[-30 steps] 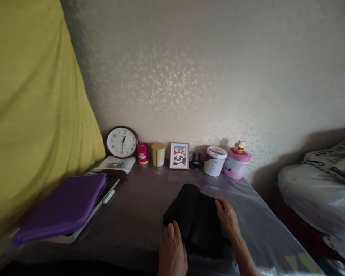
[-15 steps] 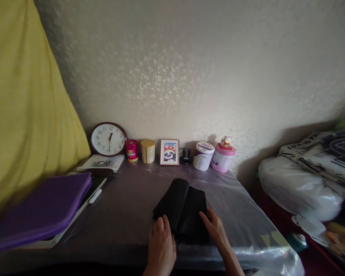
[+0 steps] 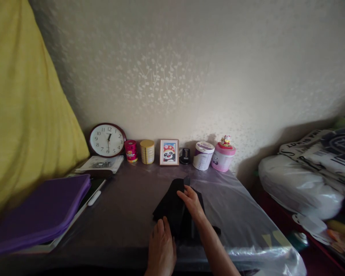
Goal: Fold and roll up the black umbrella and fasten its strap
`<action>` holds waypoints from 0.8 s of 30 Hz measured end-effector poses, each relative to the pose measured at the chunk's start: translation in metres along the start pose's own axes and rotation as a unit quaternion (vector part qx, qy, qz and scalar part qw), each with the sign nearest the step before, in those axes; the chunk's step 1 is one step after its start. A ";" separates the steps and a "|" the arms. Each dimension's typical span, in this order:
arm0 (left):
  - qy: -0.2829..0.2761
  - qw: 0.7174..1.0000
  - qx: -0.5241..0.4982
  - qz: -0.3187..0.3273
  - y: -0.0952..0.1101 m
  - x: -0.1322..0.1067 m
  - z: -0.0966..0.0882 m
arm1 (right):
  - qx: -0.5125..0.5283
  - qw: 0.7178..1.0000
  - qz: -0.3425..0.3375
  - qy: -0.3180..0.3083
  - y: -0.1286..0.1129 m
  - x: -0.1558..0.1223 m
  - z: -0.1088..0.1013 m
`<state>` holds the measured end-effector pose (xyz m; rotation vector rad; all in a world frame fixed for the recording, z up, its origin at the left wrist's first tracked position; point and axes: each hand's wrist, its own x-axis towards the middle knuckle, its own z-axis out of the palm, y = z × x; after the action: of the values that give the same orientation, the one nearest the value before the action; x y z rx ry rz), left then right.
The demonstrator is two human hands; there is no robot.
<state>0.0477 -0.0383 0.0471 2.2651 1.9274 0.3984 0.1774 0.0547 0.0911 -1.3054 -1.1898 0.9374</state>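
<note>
A folded black cloth (image 3: 168,203) lay on the near middle of the table, on its shiny grey cover (image 3: 138,214). The right hand (image 3: 191,201) reached over the cloth's right part, thumb and fingers drawn close together on a raised fold toward the far edge, pinching it. The left hand (image 3: 161,245) rested at the cloth's near left edge with fingertips touching it; whether it gripped the cloth I could not tell.

Along the far side, against the wall, stood from left to right a round wall clock (image 3: 107,140), a pink tin (image 3: 130,151), a yellow-lidded can (image 3: 147,151), a framed panda picture (image 3: 169,157), a small black device (image 3: 185,156), a white-and-purple tub (image 3: 203,156) and a pink tub (image 3: 222,159) with a cat figurine (image 3: 225,142) on its lid.

At the left, a purple case (image 3: 46,211) lay beside a white pen-like stick (image 3: 94,198), near a yellow curtain (image 3: 31,107). A plastic-wrapped bundle (image 3: 299,188) sat well apart at the right.
</note>
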 end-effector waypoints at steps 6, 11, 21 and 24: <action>-0.015 1.000 0.015 0.001 0.000 0.002 -0.003 | -0.126 0.991 0.037 -0.022 0.009 0.014 0.023; -0.002 1.000 0.023 0.018 -0.002 0.003 0.000 | -0.285 0.957 0.020 -0.043 0.015 0.019 0.031; 0.241 0.965 -0.023 0.104 -0.018 0.000 0.002 | -0.386 0.915 -0.016 -0.119 0.007 0.021 0.037; 0.186 0.966 -0.052 0.175 -0.008 0.007 -0.012 | -0.373 0.912 -0.035 -0.169 0.003 0.020 0.037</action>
<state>0.0375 -0.0310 0.0574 2.6061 1.5858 1.0065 0.1459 0.0821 0.0864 -1.7116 -1.9782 0.6834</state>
